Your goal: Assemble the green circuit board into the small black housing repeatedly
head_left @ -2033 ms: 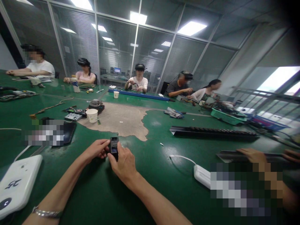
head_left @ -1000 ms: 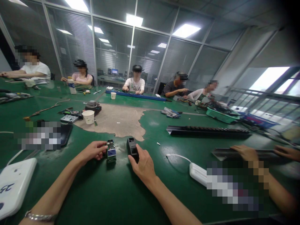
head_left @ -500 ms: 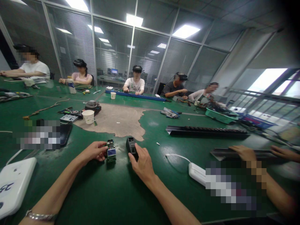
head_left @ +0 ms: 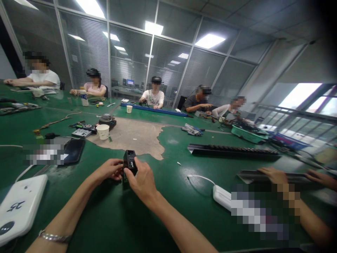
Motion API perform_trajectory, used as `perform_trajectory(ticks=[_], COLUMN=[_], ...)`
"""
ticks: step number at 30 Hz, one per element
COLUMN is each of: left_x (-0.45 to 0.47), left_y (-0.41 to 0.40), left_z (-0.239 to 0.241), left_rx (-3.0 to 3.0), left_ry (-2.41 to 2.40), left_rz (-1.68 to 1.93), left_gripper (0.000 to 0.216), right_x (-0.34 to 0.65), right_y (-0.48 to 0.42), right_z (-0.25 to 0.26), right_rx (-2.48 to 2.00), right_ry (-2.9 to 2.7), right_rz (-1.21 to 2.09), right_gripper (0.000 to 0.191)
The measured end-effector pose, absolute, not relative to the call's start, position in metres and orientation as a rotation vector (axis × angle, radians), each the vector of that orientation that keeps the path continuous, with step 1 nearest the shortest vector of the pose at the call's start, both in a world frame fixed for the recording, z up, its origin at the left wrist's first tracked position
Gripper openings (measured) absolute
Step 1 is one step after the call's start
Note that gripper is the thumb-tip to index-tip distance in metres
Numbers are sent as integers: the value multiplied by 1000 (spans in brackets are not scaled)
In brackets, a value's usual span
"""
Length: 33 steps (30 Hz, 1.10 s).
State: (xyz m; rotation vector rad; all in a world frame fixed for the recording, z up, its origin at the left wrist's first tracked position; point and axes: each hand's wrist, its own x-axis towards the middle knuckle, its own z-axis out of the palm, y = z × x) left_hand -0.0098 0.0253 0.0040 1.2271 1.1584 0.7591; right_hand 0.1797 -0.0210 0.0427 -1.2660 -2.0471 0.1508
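My right hand (head_left: 142, 178) grips a black plastic housing (head_left: 129, 159) with rectangular cut-outs in its top face. It is held over the spot where my left hand (head_left: 112, 170) has its fingers closed at the left side. Most of the green circuit board (head_left: 125, 178) is hidden behind the housing and my right hand; only a sliver shows below. My left fingertips stay at the board's left edge. Whether the housing is seated on the board or just in front of it, I cannot tell.
A paper cup (head_left: 103, 132) and small electronic parts stand on the worn brown patch (head_left: 131, 135). A white power bank (head_left: 222, 196) with a cable lies to the right, near a co-worker's hands (head_left: 275, 174) on a dark metal rail. Another white device (head_left: 22, 207) lies at left.
My right hand has carried the black housing leftward until it covers the circuit board. My left hand has kept its hold beside the board. The view has shifted slightly.
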Motion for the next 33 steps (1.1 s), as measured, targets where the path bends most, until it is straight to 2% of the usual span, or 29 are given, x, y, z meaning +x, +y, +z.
perform_trajectory(ticks=[4, 11, 18, 25, 33], left_x=[-12, -13, -12, -8, -9], left_y=[28, 24, 21, 16, 18], left_z=[0, 5, 10, 20, 18], left_rx=[1208, 1266, 1287, 1295, 1240], left_ry=[1140, 1197, 1180, 1194, 1203], left_rz=[769, 793, 785, 763, 787], left_gripper=[62, 60, 59, 51, 55], right_x=[171, 169, 174, 169, 170], right_y=[-22, -31, -30, -26, -27], right_z=[41, 29, 27, 20, 17], right_rx=[-1328, -1385, -1393, -1426, -1352], right_ry=[-2101, -2195, -2203, -2205, -2148], right_rz=[97, 57, 67, 77, 218], right_gripper=[33, 40, 60, 56, 55])
